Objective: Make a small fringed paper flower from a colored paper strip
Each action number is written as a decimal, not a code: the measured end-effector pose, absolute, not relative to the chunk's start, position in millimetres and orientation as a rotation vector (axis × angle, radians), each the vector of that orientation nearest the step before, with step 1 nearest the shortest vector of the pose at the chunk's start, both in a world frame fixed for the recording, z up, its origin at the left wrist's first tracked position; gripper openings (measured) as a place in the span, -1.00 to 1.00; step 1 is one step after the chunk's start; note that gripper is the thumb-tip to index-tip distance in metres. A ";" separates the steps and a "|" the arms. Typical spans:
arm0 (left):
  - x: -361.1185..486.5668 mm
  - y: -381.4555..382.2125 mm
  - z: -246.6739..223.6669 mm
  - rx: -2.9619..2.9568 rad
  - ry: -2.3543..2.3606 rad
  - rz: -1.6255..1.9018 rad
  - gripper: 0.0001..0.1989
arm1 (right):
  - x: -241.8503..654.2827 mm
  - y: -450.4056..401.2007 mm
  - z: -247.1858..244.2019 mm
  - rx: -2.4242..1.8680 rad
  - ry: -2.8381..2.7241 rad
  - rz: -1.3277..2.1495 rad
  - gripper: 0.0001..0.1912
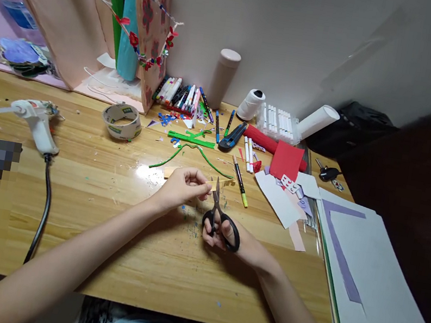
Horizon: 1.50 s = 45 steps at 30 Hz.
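Note:
My left hand (183, 188) pinches a thin yellow paper strip (225, 183) just above the wooden table (112, 232). My right hand (232, 240) grips black-handled scissors (219, 216), fingers through the loops. The blades point up and meet the strip near its middle. Small paper scraps lie on the table under both hands. A curved green paper stem (193, 157) lies just beyond the strip.
A white glue gun (35, 123) with a black cord lies at the left. A tape roll (122, 121), markers (183, 95), a utility knife (232, 136), red paper (286, 159) and rolled sheets sit behind. Stacked white and purple paper (367, 264) fills the right.

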State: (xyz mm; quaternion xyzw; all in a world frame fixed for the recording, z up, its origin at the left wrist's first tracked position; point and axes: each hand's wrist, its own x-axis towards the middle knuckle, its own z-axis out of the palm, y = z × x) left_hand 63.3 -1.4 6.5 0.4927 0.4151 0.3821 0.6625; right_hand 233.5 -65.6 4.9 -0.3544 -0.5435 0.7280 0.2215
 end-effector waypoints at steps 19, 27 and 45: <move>66.3 -5.8 7.3 1.110 0.931 0.852 -0.74 | 235.7 -66.7 3.8 -0.999 -1.521 2.013 -0.31; 66.7 -5.9 5.2 1.116 0.914 0.872 -0.74 | 235.4 -67.6 0.6 -1.012 -1.471 2.036 -0.32; 66.7 -4.8 9.6 1.012 0.943 0.893 -0.70 | 216.5 -73.8 -11.2 -1.226 -1.377 1.612 -0.46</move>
